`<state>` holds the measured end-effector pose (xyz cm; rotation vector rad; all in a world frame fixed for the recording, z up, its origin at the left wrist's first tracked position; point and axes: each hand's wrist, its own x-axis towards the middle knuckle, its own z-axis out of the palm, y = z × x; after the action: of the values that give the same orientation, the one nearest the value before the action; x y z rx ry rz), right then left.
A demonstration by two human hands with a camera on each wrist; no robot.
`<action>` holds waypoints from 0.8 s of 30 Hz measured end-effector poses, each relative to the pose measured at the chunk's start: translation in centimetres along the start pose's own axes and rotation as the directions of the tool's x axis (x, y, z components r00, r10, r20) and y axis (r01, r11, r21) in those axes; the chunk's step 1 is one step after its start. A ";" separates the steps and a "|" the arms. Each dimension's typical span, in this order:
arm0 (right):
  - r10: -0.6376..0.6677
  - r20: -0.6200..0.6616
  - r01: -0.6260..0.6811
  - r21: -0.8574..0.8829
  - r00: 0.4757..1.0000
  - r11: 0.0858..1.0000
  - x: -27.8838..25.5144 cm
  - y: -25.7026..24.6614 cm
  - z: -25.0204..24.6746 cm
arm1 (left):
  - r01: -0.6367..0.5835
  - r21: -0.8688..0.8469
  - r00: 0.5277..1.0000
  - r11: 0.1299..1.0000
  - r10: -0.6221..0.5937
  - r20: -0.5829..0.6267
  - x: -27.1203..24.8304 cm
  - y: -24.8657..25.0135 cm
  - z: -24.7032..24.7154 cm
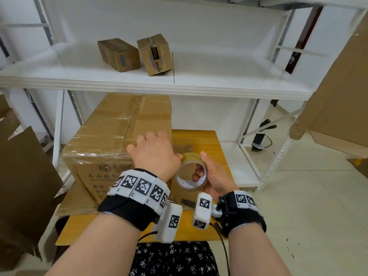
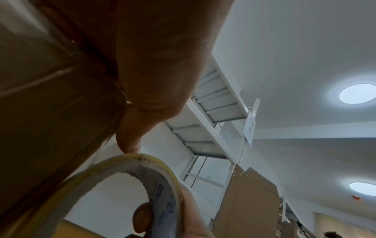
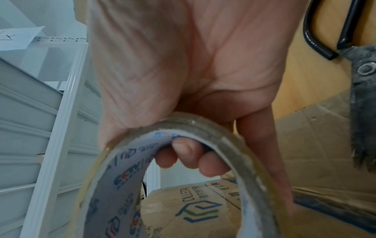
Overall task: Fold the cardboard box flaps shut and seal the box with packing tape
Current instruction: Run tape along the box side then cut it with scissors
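A large cardboard box sits on the yellow table, its top flaps down with clear tape across them. My left hand rests on the box's near right corner with its fingers spread. Its thumb touches the top of the tape roll. My right hand holds that roll just right of the box, several fingers hooked through its core and the thumb on the outside. The roll is clear tape on a printed core, and the printed side of the box shows through the ring.
Scissors lie on the table under the roll, also seen as scissors beside my palm. A white shelf overhangs the box and carries two small boxes. Flattened cardboard stands at the left and the right.
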<state>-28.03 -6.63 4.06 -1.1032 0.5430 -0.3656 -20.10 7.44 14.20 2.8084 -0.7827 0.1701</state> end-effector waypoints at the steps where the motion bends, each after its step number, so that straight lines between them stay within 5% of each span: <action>1: 0.001 0.004 -0.001 -0.001 1.000 1.000 -0.1 0.0 0.0 | -0.004 0.001 1.000 1.000 0.004 -0.008 0.0 -0.1 0.1; 16: -0.065 -0.001 0.065 -0.007 0.998 0.998 0.0 0.6 -0.1 | 0.004 0.017 0.999 1.000 -0.003 -0.038 0.1 0.1 0.5; 24: -0.092 0.008 0.092 -0.147 0.996 0.985 0.2 0.3 -0.2 | -0.008 0.049 0.998 0.999 0.011 -0.055 0.1 0.3 0.8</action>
<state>-28.00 -6.80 3.68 -1.2744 0.5252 -0.4098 -20.18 6.94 13.49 2.8328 -0.7899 0.2716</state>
